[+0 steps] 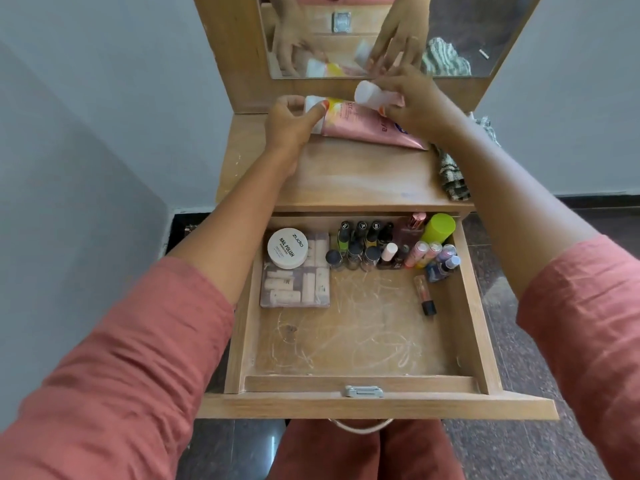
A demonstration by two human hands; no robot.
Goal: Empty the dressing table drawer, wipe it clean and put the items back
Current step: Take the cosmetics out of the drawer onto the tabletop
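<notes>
Drawer [478, 323] is standing pulled out nearest the person, its floor showing chalky scribble marks and its front half bare. Along the back wall a white tub [287, 250] is sitting on a clear pouch [294, 289] at the left. Small bottles [360, 251] are standing in the middle, with a green-capped can [439, 227] in the right corner and one bottle [425, 296] lying flat just in front. Emptying looks barely under way, with most items waiting inside.

Further out, both hands are working over the tabletop [346, 174]. Left hand [291, 124] is gripping the cap end of a pink tube [360, 128], fingers curled round it and thumb on top; the tube is lying flat on the wood. Right hand [415, 102] is pinching a small white-capped tube [372, 95] just above the pink one, fingers closed round its far end.

Both are probably being set down. It is worth parking them flat and close together along the back edge. That leaves room for the bottles and keeps the striped cloth [453, 178] at the right edge reachable for wiping. Mirror [502, 36] behind is reflecting both hands.
</notes>
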